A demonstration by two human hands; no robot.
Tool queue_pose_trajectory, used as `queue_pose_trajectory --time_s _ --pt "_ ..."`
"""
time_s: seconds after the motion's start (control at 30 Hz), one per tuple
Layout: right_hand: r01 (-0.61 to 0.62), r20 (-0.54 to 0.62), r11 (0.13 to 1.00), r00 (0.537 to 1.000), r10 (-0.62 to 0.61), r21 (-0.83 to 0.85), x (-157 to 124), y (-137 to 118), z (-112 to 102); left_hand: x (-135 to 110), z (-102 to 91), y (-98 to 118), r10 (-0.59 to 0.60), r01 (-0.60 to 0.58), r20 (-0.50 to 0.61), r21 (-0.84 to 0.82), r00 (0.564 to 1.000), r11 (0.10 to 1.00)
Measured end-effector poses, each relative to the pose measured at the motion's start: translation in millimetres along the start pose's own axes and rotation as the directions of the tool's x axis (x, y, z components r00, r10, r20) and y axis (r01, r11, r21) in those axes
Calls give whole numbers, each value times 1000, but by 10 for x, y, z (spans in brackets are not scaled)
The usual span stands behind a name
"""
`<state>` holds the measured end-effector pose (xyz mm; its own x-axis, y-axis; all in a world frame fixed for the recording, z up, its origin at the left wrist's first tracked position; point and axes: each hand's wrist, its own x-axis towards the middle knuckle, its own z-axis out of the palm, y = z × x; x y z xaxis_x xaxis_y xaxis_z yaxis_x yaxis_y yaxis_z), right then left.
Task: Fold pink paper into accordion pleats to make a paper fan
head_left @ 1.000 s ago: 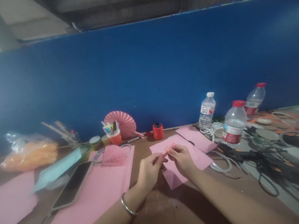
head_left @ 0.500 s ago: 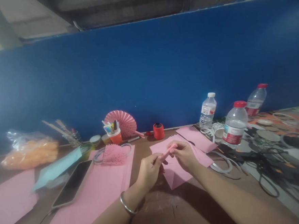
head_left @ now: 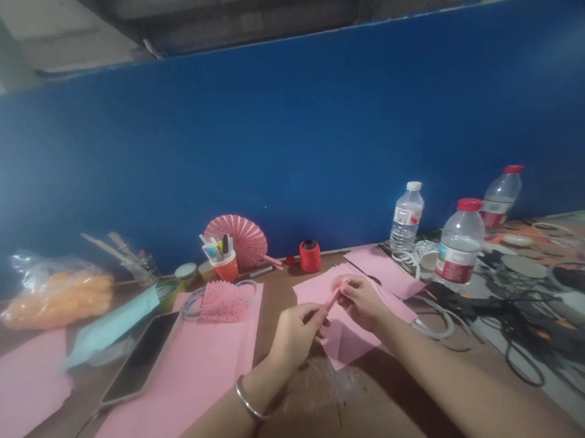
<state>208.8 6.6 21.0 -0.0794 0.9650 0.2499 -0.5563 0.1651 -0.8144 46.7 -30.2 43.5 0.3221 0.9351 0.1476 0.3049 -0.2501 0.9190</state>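
A narrow folded strip of pink paper (head_left: 331, 300) is held between both hands, above the table. My left hand (head_left: 296, 332), with a silver bangle at its wrist, pinches the strip's near end. Around the far end, the fingers of my right hand (head_left: 361, 299) are closed and partly cover it. Beneath the hands lie pink paper sheets (head_left: 349, 348). Behind them, against the blue wall, stands a pleated pink paper fan (head_left: 246, 239). To the left, a smaller pink piece with dotted holes (head_left: 222, 301) rests on more pink paper (head_left: 185, 400).
A phone (head_left: 142, 359), a blue-green packet (head_left: 112, 325) and a bag of orange pieces (head_left: 60, 298) lie left. An orange cup of pens (head_left: 226, 267) and a red round container (head_left: 310, 256) stand at the back. Right are bottles (head_left: 459, 244) and tangled cables (head_left: 524, 336).
My right hand's fingers have shifted slightly and cover more of the strip's far end. My left hand keeps its pinch, its thumb stretched a little further along the strip.
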Motion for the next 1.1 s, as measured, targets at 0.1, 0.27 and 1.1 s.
queue_pose_trajectory --time_s 0.1,0.27,1.1 --pt "18 -10 1000 1000 -18 3 19 -10 -38 6 -55 14 174 -145 -151 188 973 971" --pt "40 25 999 999 -40 9 41 -54 -61 86 -228 45 408 -335 -163 347 898 876" --pt "263 194 905 959 -207 -335 -5 -305 83 120 -405 135 428 -357 -155 343 891 869"
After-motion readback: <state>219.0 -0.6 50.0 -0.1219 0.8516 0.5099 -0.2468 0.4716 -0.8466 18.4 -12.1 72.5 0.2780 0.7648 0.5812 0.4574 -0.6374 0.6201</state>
